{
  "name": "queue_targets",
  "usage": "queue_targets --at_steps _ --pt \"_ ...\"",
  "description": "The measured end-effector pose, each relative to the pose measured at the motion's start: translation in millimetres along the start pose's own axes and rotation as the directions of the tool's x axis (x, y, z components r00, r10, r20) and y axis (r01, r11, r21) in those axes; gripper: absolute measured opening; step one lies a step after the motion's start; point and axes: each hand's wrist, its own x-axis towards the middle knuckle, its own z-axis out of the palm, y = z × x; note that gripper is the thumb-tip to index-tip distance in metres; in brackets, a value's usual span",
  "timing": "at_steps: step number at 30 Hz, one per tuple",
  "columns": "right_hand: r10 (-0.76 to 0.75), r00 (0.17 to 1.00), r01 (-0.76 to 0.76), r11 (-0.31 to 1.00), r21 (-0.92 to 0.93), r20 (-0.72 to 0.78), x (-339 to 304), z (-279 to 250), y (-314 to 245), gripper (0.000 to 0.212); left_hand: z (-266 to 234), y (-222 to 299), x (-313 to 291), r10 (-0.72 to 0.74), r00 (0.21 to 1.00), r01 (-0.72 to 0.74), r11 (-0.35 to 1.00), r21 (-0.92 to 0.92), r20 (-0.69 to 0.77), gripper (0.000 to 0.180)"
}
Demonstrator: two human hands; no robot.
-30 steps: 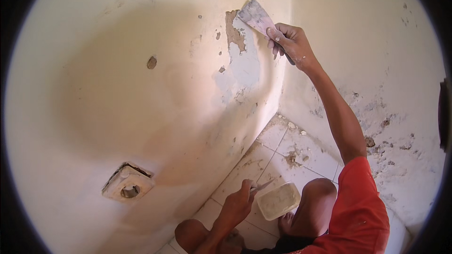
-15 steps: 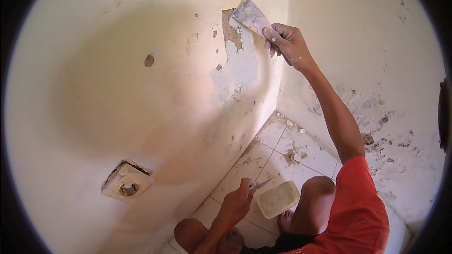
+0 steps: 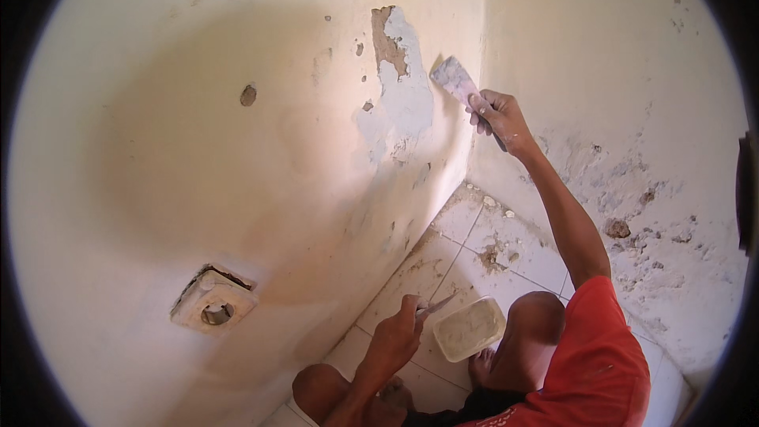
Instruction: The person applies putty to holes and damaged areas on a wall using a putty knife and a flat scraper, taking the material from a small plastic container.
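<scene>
Red shirt (image 3: 598,356), white lettering (image 3: 498,418); right hand (image 3: 498,120) grips scraper (image 3: 453,77).

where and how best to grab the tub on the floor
Likely best: pinch the tub at its left end wall, coming from the left. It sits upright on the tiles, its rim offering an edge, while the foot and knee crowd its right. The left hand is near but holds a slim tool.

Closed right grip (image 3: 501,117) high, left grip (image 3: 398,334) low
</scene>
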Motion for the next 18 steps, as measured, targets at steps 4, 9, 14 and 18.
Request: queue_targets --at_steps 4,9,14,18 --pt "-0.094 0.995 0.095 0.995 0.027 -0.028 9 12 -32 0.039 5 -5 3 -0.010 1.000 0.011 1.000 -0.011 0.011 0.026" --pt "0.037 0.996 -0.032 0.998 -0.059 0.087 -4 3 9 0.038 7 3 -2 -0.078 0.997 0.078 0.997 -0.027 0.025 0.027" --pt "0.386 0.922 -0.370 0.894 -0.252 0.017 -94 -20 64 0.033 6 -18 -8 -0.187 0.981 0.181 0.975 -0.128 -0.044 0.030" --pt "0.510 0.827 -0.468 0.858 -0.214 0.238 -190 -36 73 0.044 6 -25 -13 -0.244 0.956 0.204 0.952 -0.227 -0.162 0.032"
